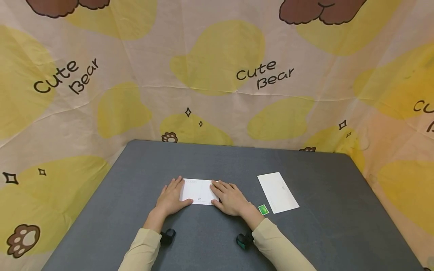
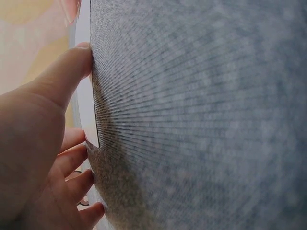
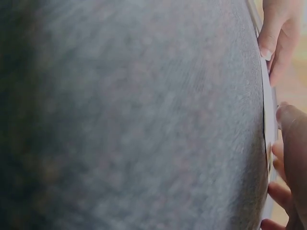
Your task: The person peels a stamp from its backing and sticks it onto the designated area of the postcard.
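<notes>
A white envelope (image 1: pixel 198 192) with faint print lies flat on the grey table in the head view, between both hands. My left hand (image 1: pixel 171 199) touches its left end, the thumb on the lower left corner and the fingers stretched along the side. On the right end rests my right hand (image 1: pixel 230 198), its fingers extended and hiding that part. In the left wrist view the left thumb (image 2: pixel 67 72) presses the near edge of the envelope (image 2: pixel 87 105). The right wrist view shows the right thumb (image 3: pixel 288 117) beside the thin paper edge.
A small green stamp (image 1: pixel 263 210) lies just right of my right wrist. Beyond it is a larger white sheet or envelope (image 1: pixel 279 194), set at a slant. A printed curtain (image 1: pixel 217 75) hangs behind the table (image 1: pixel 210 241). Dark straps (image 1: pixel 167 237) sit at the wrists.
</notes>
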